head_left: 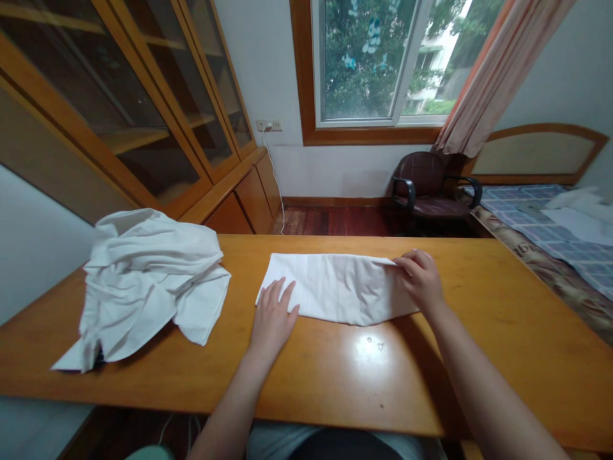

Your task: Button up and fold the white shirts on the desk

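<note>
A white cloth (pixel 335 287), folded into a long strip, lies across the wooden table in front of me. My left hand (pixel 275 313) rests with fingers spread on the strip's left end. At the other end, my right hand (pixel 421 278) pinches the cloth's far right corner between thumb and fingers. Soft wrinkles run through the right half of the strip, while its left half is flatter. My right hand hides part of the right edge.
A crumpled heap of white cloth (pixel 148 275) sits on the left of the wooden table (pixel 325 383). Beyond the table stand a glass-door cabinet (pixel 191 108), a dark red armchair (pixel 426 185) and a bed (pixel 550 204). A white cord (pixel 274 166) hangs from a wall socket.
</note>
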A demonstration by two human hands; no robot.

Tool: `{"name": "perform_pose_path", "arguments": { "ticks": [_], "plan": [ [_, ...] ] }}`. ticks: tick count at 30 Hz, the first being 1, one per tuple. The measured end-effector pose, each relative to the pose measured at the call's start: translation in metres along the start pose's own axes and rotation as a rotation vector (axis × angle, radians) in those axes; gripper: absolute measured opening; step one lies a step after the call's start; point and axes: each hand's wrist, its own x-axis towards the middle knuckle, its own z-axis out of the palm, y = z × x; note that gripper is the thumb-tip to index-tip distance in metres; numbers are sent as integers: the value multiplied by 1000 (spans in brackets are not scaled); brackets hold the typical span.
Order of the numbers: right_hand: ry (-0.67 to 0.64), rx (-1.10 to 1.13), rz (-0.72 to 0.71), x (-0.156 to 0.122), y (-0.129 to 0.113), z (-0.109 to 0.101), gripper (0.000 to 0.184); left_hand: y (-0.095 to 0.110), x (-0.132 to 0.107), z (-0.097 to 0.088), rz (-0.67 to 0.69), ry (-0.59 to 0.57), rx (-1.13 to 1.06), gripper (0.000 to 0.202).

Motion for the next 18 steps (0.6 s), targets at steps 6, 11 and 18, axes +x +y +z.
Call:
{"name": "perform_pose_path", "arguments": {
  "ticks": [6, 11, 18],
  "plan": [
    [-168, 157, -162, -14, -32, -49, 13, -25, 31, -10, 64, -50, -3, 66],
    [-364, 191, -141, -24, -30, -54, 20, -32, 64, 20, 223, -330, -25, 70],
    [-763, -34, 353, -30, 7, -29, 17, -19, 107, 62, 286, -472, -29, 43]
  ]
}}
